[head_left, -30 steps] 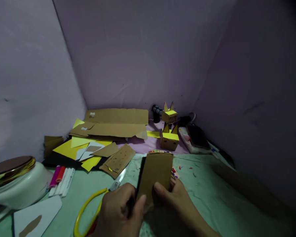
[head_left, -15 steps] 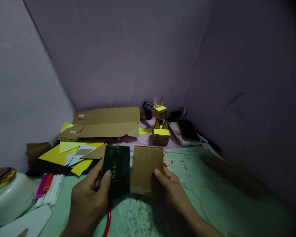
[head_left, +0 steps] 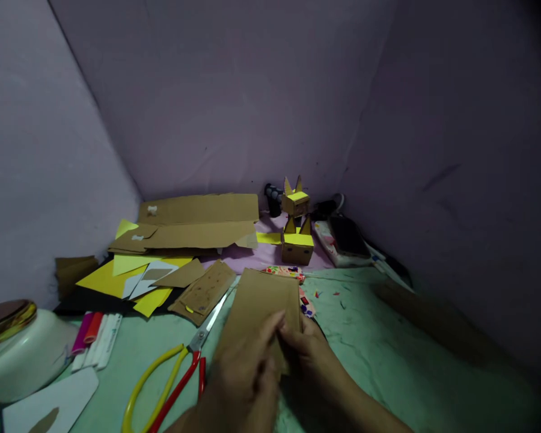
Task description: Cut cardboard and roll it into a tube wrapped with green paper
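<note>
A brown cardboard piece (head_left: 256, 300) is held up in front of me, tilted over the table. My right hand (head_left: 313, 349) grips its right edge, the thumb lying on its face. Across its lower part reaches my left hand (head_left: 247, 379), blurred by motion, with a fingertip close to the right thumb. Whether that hand grips the cardboard is unclear. Left of the cardboard lie scissors (head_left: 197, 343) with one yellow and one red handle, slightly parted. Beyond the blades rests a smaller brown cardboard piece (head_left: 207, 291). No dark green surface shows now.
Two cardboard boxes with pointed ears and yellow tops, one nearer (head_left: 297, 248) and one behind (head_left: 296, 203), stand at the back. A large cardboard sheet (head_left: 198, 231), yellow paper (head_left: 103, 278), markers (head_left: 97, 340) and a white rounded object (head_left: 40, 355) lie left. A phone (head_left: 348, 236) is right.
The dark green face held in my left hand is out of sight. My left hand has moved right, over the brown cardboard. The scissors and small cardboard piece are now uncovered.
</note>
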A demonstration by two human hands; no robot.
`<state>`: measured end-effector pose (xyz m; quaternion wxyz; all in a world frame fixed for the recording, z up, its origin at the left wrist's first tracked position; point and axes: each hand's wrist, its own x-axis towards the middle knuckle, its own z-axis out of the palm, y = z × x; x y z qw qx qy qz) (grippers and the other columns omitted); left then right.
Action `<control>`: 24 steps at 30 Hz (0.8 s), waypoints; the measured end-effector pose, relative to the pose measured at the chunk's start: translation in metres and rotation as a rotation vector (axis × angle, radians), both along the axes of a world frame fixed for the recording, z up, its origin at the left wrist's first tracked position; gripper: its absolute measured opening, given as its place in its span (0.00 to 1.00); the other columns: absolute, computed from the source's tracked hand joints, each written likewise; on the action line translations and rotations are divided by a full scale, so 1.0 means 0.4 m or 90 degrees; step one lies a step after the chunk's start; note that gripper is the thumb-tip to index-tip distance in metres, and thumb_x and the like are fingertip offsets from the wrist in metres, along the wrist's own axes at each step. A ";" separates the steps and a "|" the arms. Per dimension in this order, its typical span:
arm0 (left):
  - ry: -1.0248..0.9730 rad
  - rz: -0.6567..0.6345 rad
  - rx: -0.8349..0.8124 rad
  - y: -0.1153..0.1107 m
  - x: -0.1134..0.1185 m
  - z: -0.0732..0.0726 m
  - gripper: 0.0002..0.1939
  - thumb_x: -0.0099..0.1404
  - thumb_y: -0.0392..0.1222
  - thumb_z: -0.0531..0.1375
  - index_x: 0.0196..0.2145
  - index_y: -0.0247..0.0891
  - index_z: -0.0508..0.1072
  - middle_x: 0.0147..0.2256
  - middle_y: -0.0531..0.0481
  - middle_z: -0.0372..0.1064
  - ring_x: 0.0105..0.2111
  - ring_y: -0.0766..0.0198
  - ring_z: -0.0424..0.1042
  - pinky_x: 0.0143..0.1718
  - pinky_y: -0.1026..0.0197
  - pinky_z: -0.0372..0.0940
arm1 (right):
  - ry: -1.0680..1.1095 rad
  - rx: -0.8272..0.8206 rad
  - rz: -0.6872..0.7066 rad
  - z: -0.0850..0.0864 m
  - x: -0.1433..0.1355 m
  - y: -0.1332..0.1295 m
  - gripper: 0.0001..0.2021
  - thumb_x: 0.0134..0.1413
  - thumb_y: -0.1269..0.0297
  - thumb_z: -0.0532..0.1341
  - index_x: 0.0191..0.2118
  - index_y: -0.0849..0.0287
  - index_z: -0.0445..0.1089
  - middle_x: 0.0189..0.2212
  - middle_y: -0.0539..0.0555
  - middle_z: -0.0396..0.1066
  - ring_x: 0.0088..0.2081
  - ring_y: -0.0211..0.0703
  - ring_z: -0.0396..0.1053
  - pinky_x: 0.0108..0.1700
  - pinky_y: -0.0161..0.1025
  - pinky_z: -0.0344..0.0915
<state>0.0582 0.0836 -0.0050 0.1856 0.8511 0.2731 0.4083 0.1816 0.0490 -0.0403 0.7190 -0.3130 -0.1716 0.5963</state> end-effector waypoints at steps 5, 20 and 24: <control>0.001 0.220 -0.158 0.105 -0.049 0.047 0.14 0.61 0.52 0.57 0.38 0.40 0.68 0.29 0.51 0.69 0.26 0.60 0.67 0.27 0.61 0.62 | -0.017 -0.022 -0.027 0.013 0.007 0.001 0.23 0.45 0.62 0.70 0.48 0.59 0.68 0.40 0.58 0.77 0.42 0.52 0.74 0.48 0.50 0.66; -0.179 0.032 -0.682 0.020 0.013 0.006 0.27 0.61 0.58 0.57 0.52 0.39 0.63 0.47 0.42 0.71 0.47 0.50 0.69 0.46 0.53 0.64 | -0.127 -0.011 0.005 0.015 -0.012 -0.025 0.22 0.47 0.54 0.68 0.46 0.60 0.69 0.40 0.60 0.76 0.42 0.51 0.73 0.47 0.49 0.67; -0.204 -0.079 -0.752 0.051 -0.009 0.016 0.26 0.57 0.56 0.63 0.46 0.34 0.69 0.39 0.43 0.76 0.37 0.52 0.75 0.35 0.58 0.69 | -0.119 -0.013 0.047 0.018 -0.003 -0.028 0.23 0.46 0.56 0.69 0.46 0.62 0.70 0.39 0.62 0.76 0.41 0.53 0.74 0.46 0.50 0.67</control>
